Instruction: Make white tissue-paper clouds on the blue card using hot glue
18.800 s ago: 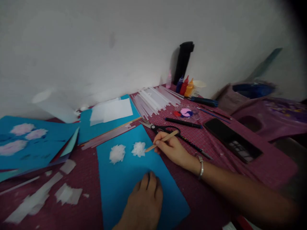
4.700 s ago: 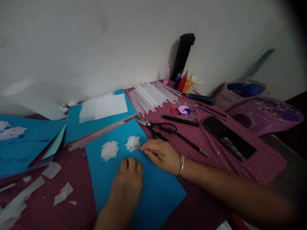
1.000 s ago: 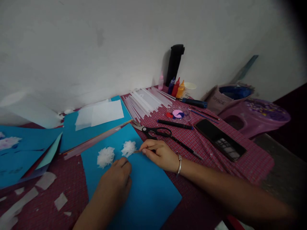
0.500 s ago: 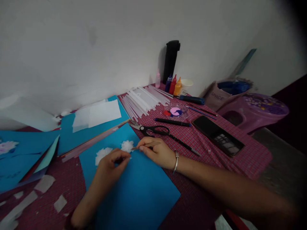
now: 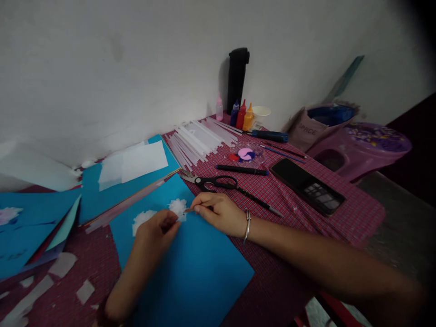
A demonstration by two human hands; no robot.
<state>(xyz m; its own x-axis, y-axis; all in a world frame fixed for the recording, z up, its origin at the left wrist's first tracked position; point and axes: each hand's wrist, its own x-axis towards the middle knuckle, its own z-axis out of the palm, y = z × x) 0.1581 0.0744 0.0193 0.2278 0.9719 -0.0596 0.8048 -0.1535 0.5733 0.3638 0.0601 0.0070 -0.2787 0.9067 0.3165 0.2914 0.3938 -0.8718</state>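
Just beside both hands [image 5: 155,230] [image 5: 223,214], white paper puff [image 5: 177,206], on blue sheet [image 5: 197,272]

Black on the handles of the scissors [image 5: 199,180]. Bright blue on the cardstock sheet [image 5: 194,268] in front of the scissors, white on its two ruffled paper clusters [image 5: 177,207], tan on the wooden stick [image 5: 188,210]. Pinkish-red check across the counter [image 5: 361,209] under the scissors. Behind them, pink, red and blue in the paint [image 5: 244,155]; dark blue, red and orange on the squeeze bottles [image 5: 241,117].
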